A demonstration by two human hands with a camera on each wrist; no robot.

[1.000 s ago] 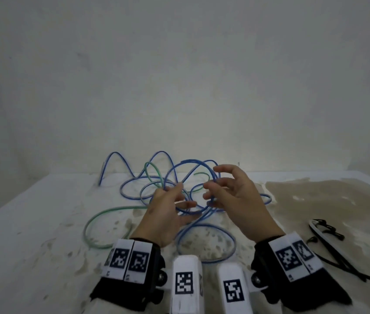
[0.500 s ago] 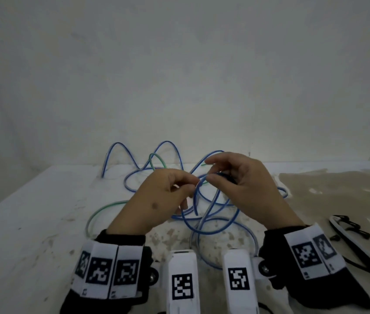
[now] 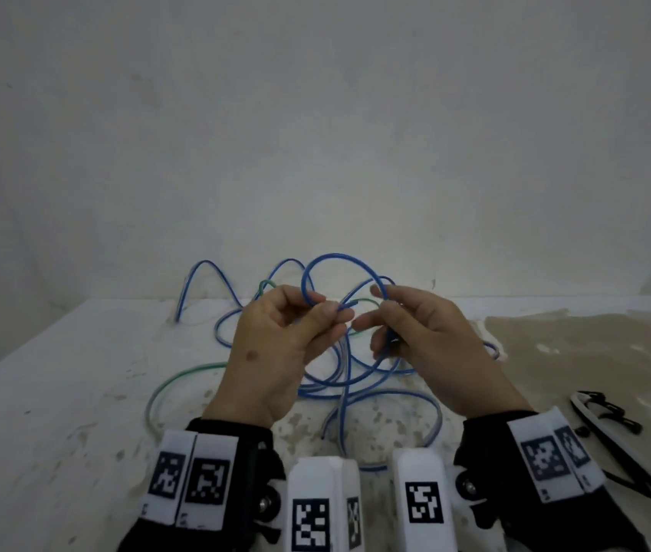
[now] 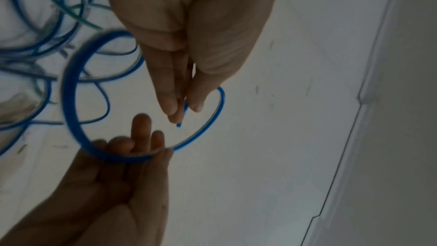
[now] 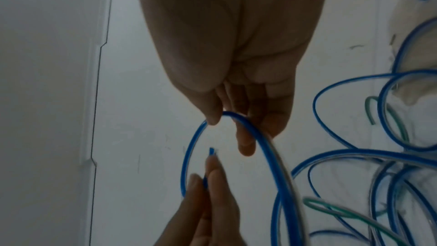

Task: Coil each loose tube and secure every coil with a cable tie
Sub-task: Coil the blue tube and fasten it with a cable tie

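The left hand (image 3: pixel 276 344) pinches the cut end of the blue tube (image 3: pixel 340 258) between thumb and fingertips. The right hand (image 3: pixel 427 336) grips the same tube, forming one raised loop above the desk (image 3: pixel 57 392). Behind that loop, more blue tube and a green tube (image 3: pixel 180 376) lie tangled; black cable ties (image 3: pixel 610 416) lie right of it.

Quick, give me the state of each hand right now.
Left hand: pinches the free end of the blue tube.
Right hand: grips the same tube's loop on the opposite side.

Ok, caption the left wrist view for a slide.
Left hand pinches the blue tube end; right hand holds the loop.
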